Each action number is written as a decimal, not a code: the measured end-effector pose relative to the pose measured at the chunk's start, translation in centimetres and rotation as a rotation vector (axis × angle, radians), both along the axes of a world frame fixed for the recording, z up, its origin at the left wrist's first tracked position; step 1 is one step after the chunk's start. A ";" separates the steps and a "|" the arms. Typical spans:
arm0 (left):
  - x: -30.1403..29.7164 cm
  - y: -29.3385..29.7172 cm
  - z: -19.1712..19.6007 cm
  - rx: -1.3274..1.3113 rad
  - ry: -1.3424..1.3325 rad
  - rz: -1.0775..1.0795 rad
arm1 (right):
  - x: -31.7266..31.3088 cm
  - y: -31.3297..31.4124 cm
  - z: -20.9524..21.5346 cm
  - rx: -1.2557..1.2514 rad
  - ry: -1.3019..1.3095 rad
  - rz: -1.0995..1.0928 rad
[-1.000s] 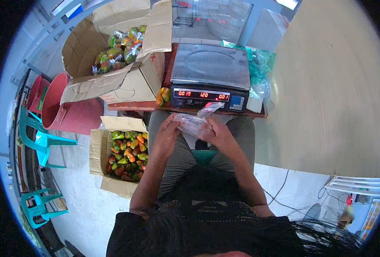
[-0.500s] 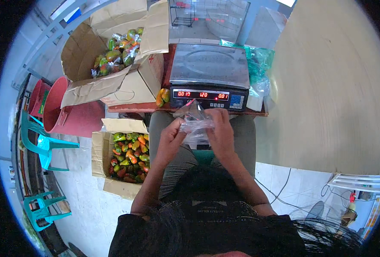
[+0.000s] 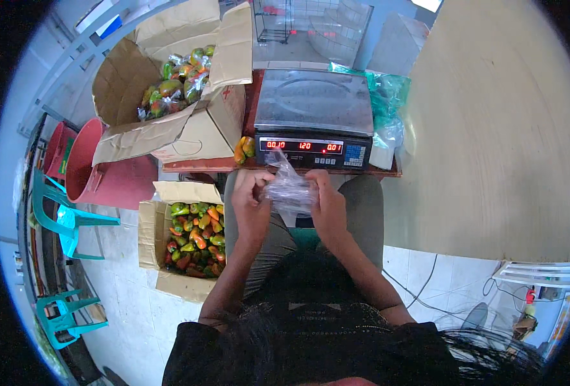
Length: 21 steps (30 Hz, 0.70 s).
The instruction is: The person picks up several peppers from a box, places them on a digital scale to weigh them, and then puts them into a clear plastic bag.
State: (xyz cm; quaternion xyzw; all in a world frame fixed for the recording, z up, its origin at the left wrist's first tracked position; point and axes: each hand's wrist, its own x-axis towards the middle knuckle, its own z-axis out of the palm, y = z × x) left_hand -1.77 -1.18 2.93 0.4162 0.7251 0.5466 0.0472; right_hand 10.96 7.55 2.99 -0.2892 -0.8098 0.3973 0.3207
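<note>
Between my hands, over my lap, stretches a crumpled clear plastic bag (image 3: 289, 191). My left hand (image 3: 251, 199) pinches its left side and my right hand (image 3: 327, 202) grips its right side. One loose end of the plastic points up toward the scale's display. Just beyond is a digital scale (image 3: 314, 103) with a bare metal pan and a lit red display. Orange and green peppers (image 3: 244, 149) lie on the red table at the scale's left side. Whether anything is inside the bag cannot be made out.
On the left, a large cardboard box (image 3: 198, 132) holds bagged peppers (image 3: 172, 83). Below it, a smaller box (image 3: 151, 235) contains loose peppers (image 3: 198, 238). Green plastic bags (image 3: 391, 93) lie right of the scale. A wooden panel (image 3: 490, 141) fills the right. Red tubs (image 3: 121, 180) and teal chairs (image 3: 69, 222) stand far left.
My left hand has shifted slightly up and its fingers now curl at the bag's left edge. The bag is bunched differently, its loose end pointing up. The view has tilted a little.
</note>
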 end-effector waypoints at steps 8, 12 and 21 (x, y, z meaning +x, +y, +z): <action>2.1 -0.2 0.2 0.091 -0.479 -0.336 | 0.0 2.0 -2.8 0.051 0.027 -0.122; 2.5 -0.4 0.3 -0.175 -0.317 -0.170 | 0.1 2.4 -2.3 0.036 0.204 -0.131; -1.4 1.2 -2.7 0.242 -0.253 0.253 | -0.6 -0.3 0.1 -0.027 0.315 0.025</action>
